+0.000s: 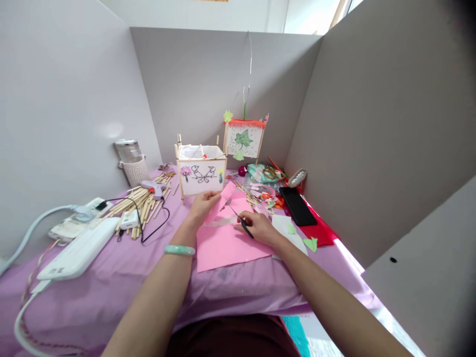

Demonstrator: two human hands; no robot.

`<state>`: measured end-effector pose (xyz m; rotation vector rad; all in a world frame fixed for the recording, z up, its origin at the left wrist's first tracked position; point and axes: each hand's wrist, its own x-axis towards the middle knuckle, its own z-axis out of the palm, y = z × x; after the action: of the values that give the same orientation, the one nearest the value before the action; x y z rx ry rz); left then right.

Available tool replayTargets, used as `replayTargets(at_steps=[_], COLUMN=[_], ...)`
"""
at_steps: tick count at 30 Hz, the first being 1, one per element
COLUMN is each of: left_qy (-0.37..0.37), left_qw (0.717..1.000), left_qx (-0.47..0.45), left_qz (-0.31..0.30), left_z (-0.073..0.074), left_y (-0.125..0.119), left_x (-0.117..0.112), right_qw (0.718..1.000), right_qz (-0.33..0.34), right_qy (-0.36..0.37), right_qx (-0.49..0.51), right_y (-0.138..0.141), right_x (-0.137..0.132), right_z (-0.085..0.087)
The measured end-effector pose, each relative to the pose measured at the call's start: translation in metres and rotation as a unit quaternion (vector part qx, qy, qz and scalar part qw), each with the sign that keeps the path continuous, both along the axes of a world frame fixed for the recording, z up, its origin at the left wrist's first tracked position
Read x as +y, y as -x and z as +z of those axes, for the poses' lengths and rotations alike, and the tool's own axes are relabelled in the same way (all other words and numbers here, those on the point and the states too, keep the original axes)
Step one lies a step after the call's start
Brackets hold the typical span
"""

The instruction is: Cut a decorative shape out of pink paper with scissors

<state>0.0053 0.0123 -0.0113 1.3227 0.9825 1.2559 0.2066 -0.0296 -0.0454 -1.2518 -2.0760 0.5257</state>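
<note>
My L grip (206,204) is pinched on pink paper (214,213); my R grip (256,227) is clamped on scissors (246,228), which point fwd-left from it, long axis diagonal.

Reference point: paper sheet (219,253) on worktop (223,292), 12 o'clock pointing away from the wearer. Scissors (245,227): over the sheet. Power strip (80,253): 9 o'clock. Glue gun (156,189), on sticks (128,207): 10 o'clock; jar (131,152) behind. Front lantern (203,186): 11 o'clock. Rear lantern (234,146): 12 o'clock. Phone (297,206): 2 o'clock.
</note>
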Motion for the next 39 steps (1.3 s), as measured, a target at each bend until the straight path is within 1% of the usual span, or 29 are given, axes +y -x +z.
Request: replayTargets(at_steps=[6, 11, 24, 31, 36, 39], left_qy=[0.003, 0.003, -0.021, -0.031, -0.032, -0.025], left_qw=[1.000, 1.000, 0.999, 0.998, 0.998, 0.998], left_qx=[-0.013, -0.003, 0.017, 0.019, 0.025, 0.025], left_qz=[-0.011, -0.020, -0.027, -0.048, -0.045, -0.053], left_z=[0.0000, -0.0006, -0.0060, -0.0083, -0.0082, -0.0087], left_y=[-0.0006, -0.0008, 0.0009, 0.0011, 0.0008, 0.0014], left_x=[-0.0011, -0.0011, 0.0030, 0.0055, 0.0048, 0.0048], right_qw=[1.000, 1.000, 1.000, 1.000, 1.000, 0.999], right_qz=[0.003, 0.002, -0.001, 0.000, 0.005, 0.006], right_qy=[-0.007, -0.013, -0.003, -0.001, -0.013, -0.024], right_qx=[-0.002, -0.004, -0.005, -0.006, -0.019, -0.022], right_y=[-0.0003, -0.0004, 0.0000, 0.0002, 0.0009, 0.0011], right_x=[0.0006, 0.0012, -0.0002, -0.0011, 0.0002, 0.0007], right_z=[-0.0016, -0.0031, -0.0010, 0.0009, 0.0001, -0.0009])
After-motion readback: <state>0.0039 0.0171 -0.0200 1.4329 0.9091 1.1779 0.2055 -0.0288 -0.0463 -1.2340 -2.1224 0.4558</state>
